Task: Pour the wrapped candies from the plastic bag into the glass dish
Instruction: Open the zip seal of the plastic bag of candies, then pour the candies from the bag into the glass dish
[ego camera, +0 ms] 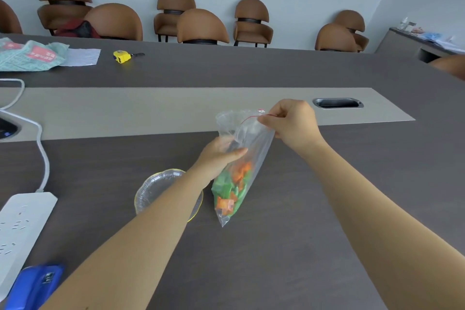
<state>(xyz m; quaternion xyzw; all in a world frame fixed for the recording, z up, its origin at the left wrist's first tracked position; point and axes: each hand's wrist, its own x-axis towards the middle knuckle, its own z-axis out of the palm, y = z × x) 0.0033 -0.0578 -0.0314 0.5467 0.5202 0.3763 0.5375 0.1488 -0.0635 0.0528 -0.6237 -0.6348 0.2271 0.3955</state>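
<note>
1. So, the left hand [221, 156] grips the plastic bag [241, 163] mid-body, steadying it; candies [232, 189] sit at the bottom.
2. Right hand [292, 123] fingers pinch the top corner, probably to open it.
3. Glass dish [151, 191] waits empty just left, under the forearm.

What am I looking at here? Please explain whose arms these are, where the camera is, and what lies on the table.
No machine here: a person wears a camera on the head, looking down at both bare arms. The left hand grips the middle of a clear bag of orange and green candies. The right hand pinches its top corner. An empty glass dish sits on the table, partly under the left arm. Nearby lie a white power strip, a blue stapler and a yellow tape measure.
</note>
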